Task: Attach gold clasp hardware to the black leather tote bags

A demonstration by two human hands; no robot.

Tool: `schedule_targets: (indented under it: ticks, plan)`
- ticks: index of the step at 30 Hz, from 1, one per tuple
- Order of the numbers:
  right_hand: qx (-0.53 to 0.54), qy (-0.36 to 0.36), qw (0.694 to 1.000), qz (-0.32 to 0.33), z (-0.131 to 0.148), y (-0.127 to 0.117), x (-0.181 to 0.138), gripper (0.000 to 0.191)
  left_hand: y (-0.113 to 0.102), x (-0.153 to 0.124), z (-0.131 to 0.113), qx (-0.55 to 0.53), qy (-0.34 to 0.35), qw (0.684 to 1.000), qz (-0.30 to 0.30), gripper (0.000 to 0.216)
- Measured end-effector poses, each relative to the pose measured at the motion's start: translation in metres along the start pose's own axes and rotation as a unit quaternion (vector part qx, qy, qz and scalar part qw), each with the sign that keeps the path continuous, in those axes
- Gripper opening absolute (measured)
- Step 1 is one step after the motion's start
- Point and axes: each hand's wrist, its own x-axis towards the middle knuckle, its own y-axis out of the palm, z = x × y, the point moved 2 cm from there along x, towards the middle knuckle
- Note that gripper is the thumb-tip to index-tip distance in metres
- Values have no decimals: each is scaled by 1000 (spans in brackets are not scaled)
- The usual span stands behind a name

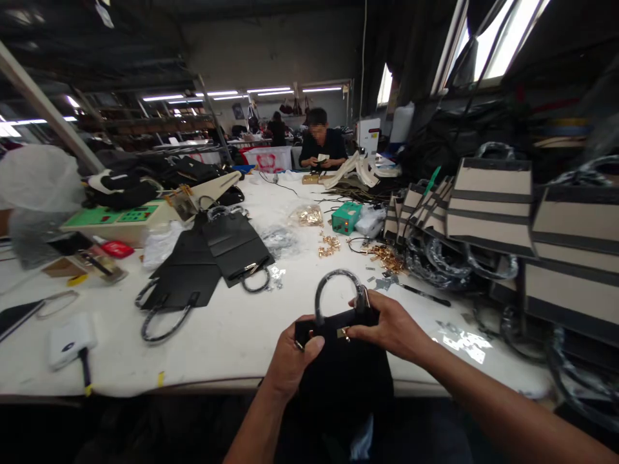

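Observation:
A black handbag panel (345,370) with an arched, plastic-wrapped handle (333,277) hangs at the table's front edge, between my hands. My left hand (293,354) grips its upper left edge, the thumb lying on the front. At the upper right edge, my right hand (382,322) closes on the panel, fingers behind it. My right thumb touches a small gold metal fitting (344,334) on the panel's front. What the fingers do behind the panel is hidden.
Black panels with handles (236,241) lie left of centre. Gold hardware pieces (387,258), a green box (345,218) and a thin black tool (424,295) lie beyond my right hand. Beige-and-black bag panels (488,206) crowd the right. A co-worker (323,145) sits across the table.

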Motion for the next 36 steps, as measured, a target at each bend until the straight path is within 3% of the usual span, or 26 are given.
schedule_targets:
  ticks: [5, 10, 13, 15, 18, 20, 23, 27, 36]
  plan:
    - [90, 12, 993, 71, 14, -9, -6, 23, 4, -6, -12, 63, 22, 997, 47, 29]
    - [148, 10, 987, 62, 12, -7, -16, 20, 11, -10, -19, 115, 38, 988, 98, 30]
    - [117, 5, 990, 82, 10, -10, -24, 19, 16, -14, -22, 120, 42, 985, 114, 26]
    - [51, -37, 994, 85, 15, -17, -29, 18, 21, -19, -25, 136, 46, 983, 113, 21]
    - [-53, -183, 981, 43, 29, -28, -41, 16, 29, -26, -30, 134, 69, 982, 116, 16]
    - [-82, -268, 960, 12, 36, -33, -50, 9, 37, -32, -37, 120, 110, 979, 122, 15]
    - [-95, -327, 940, -36, 40, -36, -61, 7, 48, -40, -48, 141, 188, 964, 124, 19]
    - [-107, -328, 938, -44, 37, -39, -69, 15, 57, -47, -55, 172, 229, 947, 144, 24]
    - [-93, -300, 949, 17, 38, -42, -68, 15, 53, -51, -52, 224, 215, 941, 132, 27]
